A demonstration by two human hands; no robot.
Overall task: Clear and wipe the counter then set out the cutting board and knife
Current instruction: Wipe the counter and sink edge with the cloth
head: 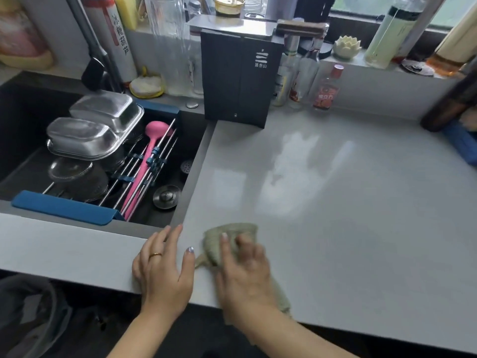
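A grey-green cloth [227,235] lies on the pale grey counter [348,215] near its front edge. My right hand [245,270] lies on top of the cloth with its fingers spread over it, blurred by motion. My left hand [162,267] rests flat on the counter's front edge just left of the cloth, fingers straight, a gold ring on one finger. A dark knife block [237,81] stands at the back of the counter with a cleaver [232,25] lying across its top. I see no cutting board that I can identify.
A dark sink [103,156] at the left holds a blue rack with steel trays [95,130], a pink ladle [147,164] and bowls. Bottles [325,91] and jars line the back ledge. A dark object and something blue [462,143] sit at the right edge.
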